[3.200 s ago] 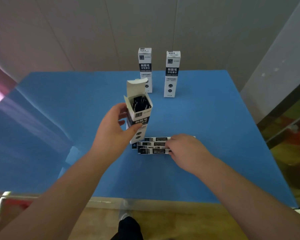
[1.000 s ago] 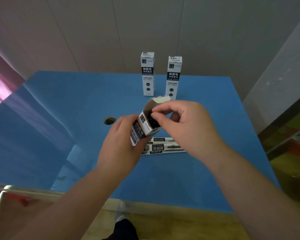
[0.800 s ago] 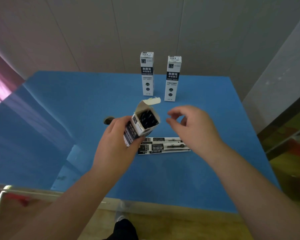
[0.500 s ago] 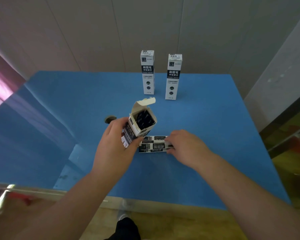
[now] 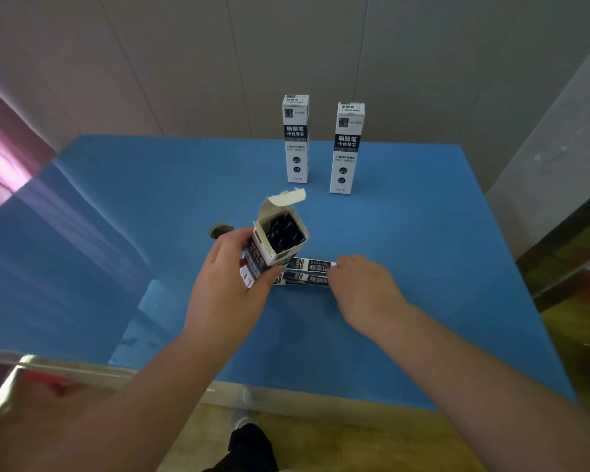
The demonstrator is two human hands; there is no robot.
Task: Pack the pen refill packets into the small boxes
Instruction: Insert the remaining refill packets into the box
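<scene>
The open box [image 5: 273, 241] is being held tilted above the blue table [image 5: 406, 267], its top flap standing up and dark refill packets showing inside. The left hand [image 5: 230, 291] is gripping it, thumb curled on the near face and fingers wrapping the far side; the box's lower end is hidden behind that hand. Just beside it, loose packets [image 5: 309, 272] are lying flat on the table, at least two, with their right ends covered by the right hand [image 5: 361, 284]. That hand is resting on them with fingers curled down; whether it is pinching a packet cannot be told. Two closed boxes [image 5: 295, 139] [image 5: 346, 148] are standing upright near the far edge, well apart from the hands. A dark round spot [image 5: 221, 229] is showing behind the left fingers, partly hidden.
</scene>
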